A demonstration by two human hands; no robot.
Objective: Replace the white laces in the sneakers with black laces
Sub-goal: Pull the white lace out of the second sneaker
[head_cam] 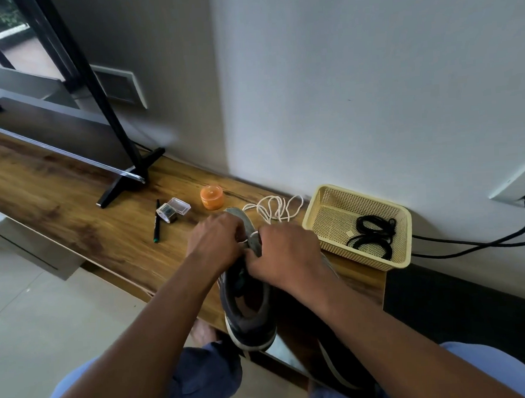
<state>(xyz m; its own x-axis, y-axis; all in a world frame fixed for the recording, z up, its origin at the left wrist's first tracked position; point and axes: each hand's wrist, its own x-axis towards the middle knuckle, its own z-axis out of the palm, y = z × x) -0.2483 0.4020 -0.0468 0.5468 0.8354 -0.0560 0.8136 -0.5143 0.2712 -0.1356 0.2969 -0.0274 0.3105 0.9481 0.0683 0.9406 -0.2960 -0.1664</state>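
On the long wooden shelf (72,190) against the white wall, a television (54,130) stands at the left on its black foot. Nearer the middle, a grey sneaker (248,309) lies with its heel toward the person and its toe toward the wall, heel hanging past the shelf's front edge. To its right sits a pale yellow perforated basket (325,207), and coiled black laces (372,235) lie inside it. The left hand (214,241) and the right hand (285,252) meet over the sneaker's tongue, fingers of both curled in; a bit of white lace (274,209) shows between them, though which fingers pinch it I cannot tell. The rest of that lace lies in loose loops on the shelf just behind the toe. Left of the loops stands a small orange jar (211,197), then a clear plastic box (173,210), then a black pen (156,222).
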